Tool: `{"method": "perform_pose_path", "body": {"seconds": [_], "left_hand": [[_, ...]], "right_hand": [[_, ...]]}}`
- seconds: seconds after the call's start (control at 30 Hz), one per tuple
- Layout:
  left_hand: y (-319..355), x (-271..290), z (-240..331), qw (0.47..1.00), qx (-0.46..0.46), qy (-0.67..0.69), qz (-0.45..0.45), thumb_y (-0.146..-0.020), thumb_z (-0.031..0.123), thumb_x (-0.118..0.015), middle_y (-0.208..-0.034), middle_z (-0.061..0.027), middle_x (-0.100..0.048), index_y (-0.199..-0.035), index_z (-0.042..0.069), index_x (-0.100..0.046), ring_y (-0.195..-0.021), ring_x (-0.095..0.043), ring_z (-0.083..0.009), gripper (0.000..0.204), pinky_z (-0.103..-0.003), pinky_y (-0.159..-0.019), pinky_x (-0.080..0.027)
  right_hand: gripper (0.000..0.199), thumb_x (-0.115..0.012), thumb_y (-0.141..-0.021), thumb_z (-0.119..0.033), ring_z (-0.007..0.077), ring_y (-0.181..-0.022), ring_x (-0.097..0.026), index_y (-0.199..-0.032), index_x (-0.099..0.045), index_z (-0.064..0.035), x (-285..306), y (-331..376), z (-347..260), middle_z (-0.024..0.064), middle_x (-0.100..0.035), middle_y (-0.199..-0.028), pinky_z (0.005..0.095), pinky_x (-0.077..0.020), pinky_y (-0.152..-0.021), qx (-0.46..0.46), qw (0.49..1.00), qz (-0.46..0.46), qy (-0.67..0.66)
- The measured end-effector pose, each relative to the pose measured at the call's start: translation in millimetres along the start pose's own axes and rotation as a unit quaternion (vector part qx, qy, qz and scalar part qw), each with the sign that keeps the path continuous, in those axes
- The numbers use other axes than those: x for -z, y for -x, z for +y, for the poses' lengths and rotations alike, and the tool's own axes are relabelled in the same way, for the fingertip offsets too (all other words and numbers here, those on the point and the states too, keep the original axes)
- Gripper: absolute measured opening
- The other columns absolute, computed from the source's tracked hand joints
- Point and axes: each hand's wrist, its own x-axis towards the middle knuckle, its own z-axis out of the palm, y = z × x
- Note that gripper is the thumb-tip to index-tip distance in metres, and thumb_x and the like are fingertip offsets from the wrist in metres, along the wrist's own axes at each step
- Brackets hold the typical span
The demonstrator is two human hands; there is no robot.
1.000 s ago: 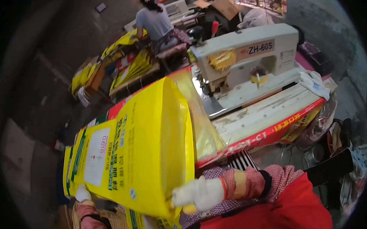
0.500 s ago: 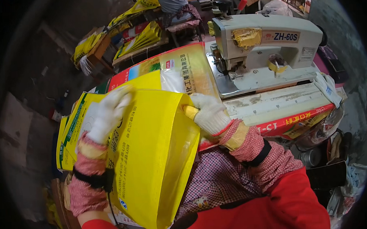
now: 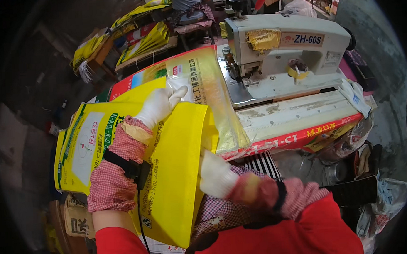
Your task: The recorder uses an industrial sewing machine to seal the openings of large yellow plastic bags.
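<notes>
A yellow woven sack (image 3: pixel 169 174) with printing hangs over my lap, its mouth gaping toward the right and a clear lining showing inside. My left hand (image 3: pixel 159 106), in a white knitted glove, is closed at the sack's upper edge, with the thumb side pointing right. At the sack's open side is my gloved right hand (image 3: pixel 216 175), blurred by motion; its fingertips are hidden at the mouth of the sack. More yellow sacks with green and white panels (image 3: pixel 84 148) lie under my left forearm.
A white sewing machine (image 3: pixel 291 50) stands on the bench at the right, with a spare glove (image 3: pixel 355 96) near its corner. Flat red and yellow sacks (image 3: pixel 197 86) cover the bench. Behind, a person (image 3: pixel 189 5) sits near piled yellow sacks (image 3: pixel 147 43).
My left hand has moved right along the sack's top edge and closed. My right hand has left the upper corner and dropped lower, to the sack's open side.
</notes>
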Motion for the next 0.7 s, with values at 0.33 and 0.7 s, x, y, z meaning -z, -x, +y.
{"method": "perform_pose_path", "body": {"seconds": [0.33, 0.7], "left_hand": [[35, 20, 73, 0.994, -0.089, -0.054, 0.027, -0.091, 0.046, -0.05, -0.091, -0.0216, -0.064, -0.085, 0.004, -0.065, -0.089, -0.06, -0.0393, 0.045, -0.044, -0.074, -0.048], [276, 42, -80, 0.885, 0.135, 0.058, 0.442, -0.091, 0.006, -0.054, -0.122, -0.0165, -0.057, -0.108, -0.005, -0.061, -0.111, -0.055, -0.0293, 0.021, -0.035, -0.097, -0.042]], "right_hand": [[0.022, -0.057, -0.083, -0.021, 0.0326, -0.093, -0.062, -0.101, -0.066, -0.0104, -65, -139, 27, 0.0133, -0.065, -0.1, 0.043, -0.0498, -0.082, 0.008, 0.983, -0.107, 0.151], [0.018, -0.057, -0.084, -0.022, 0.0278, -0.082, -0.066, -0.095, -0.068, -0.0149, 123, -24, -57, 0.0075, -0.067, -0.084, 0.0368, -0.053, -0.069, 0.314, 0.85, -0.418, 0.065]]}}
